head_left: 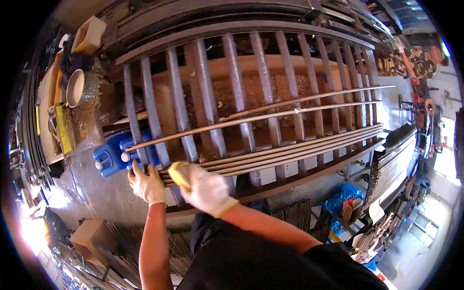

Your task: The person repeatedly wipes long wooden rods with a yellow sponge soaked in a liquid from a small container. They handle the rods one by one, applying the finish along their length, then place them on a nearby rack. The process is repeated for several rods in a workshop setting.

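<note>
My left hand (pixel 147 187), in a pale work glove, is closed around the near-left ends of several long thin metal rods (pixel 290 149). These rods lie side by side across the slats of a dark metal rack (pixel 237 72). Just right of it, my gloved right hand (pixel 208 189) grips a small yellow object (pixel 180 175) over the same rods; its kind is unclear, and the hand is slightly blurred. Farther off, a separate single rod (pixel 251 119) crosses the slats, with a shorter rod (pixel 314 99) beyond it.
Blue jugs (pixel 113 153) stand at the rack's left end. A round bowl (pixel 76 88) and an open box (pixel 89 36) are farther left. At right sit a blue plastic bag (pixel 344 197) and stacked metal strips (pixel 391 164). Another person (pixel 415 63) is at far right.
</note>
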Available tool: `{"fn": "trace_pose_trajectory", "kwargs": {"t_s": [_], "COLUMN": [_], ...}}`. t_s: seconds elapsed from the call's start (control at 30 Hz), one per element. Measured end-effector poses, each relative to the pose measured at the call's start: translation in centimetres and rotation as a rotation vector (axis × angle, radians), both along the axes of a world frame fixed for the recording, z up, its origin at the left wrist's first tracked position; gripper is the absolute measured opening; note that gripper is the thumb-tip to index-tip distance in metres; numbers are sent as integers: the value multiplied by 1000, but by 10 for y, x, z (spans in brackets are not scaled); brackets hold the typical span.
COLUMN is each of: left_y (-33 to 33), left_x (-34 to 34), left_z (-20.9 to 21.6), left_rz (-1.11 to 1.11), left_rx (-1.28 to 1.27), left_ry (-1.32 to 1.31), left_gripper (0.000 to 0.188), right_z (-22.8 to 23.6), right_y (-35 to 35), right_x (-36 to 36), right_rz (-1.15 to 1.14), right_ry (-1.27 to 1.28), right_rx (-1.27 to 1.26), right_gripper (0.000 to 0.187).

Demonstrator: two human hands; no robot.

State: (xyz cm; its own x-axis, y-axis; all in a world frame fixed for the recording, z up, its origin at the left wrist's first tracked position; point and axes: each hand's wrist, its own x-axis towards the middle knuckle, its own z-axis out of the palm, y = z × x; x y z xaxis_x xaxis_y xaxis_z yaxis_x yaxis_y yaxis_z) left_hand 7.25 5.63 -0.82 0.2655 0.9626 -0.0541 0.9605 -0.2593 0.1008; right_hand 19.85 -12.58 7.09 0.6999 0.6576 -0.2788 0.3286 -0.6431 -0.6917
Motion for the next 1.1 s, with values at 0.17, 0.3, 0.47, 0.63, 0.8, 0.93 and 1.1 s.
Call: {"fn": "trace_pose_trajectory", "kwargs": {"t_s": [0.17, 0.3, 0.47, 0.63, 0.8, 0.93, 1.1], "left_y": [9, 28, 29, 35, 41, 51, 25], "left_x": [-11, -32, -35, -45, -45, -63, -98], "left_z": [-3, -19, -25, -33, -40, -42, -27], "left_rz": [-56, -150, -85, -12, 88, 135, -66], "left_rx": [34, 28, -12, 6, -15, -209, -194], "left_ry": [39, 10, 18, -64, 54, -207, -394], "left_gripper": [60, 55, 55, 55, 61, 64, 59], "right_z": [1, 23, 27, 16, 11, 6, -1], "right_y": [-47, -208, -431, -608, -732, -734, -651], "right_x": [35, 128, 256, 385, 493, 524, 470], "right_rz": [-27, -166, -345, -578, -726, -822, -932], "right_ry": [-8, -137, -387, -555, -573, -453, -536], "right_rx": [40, -200, -510, -855, -1033, -1108, -737], "right_gripper": [46, 50, 52, 52, 52, 52, 63]}}
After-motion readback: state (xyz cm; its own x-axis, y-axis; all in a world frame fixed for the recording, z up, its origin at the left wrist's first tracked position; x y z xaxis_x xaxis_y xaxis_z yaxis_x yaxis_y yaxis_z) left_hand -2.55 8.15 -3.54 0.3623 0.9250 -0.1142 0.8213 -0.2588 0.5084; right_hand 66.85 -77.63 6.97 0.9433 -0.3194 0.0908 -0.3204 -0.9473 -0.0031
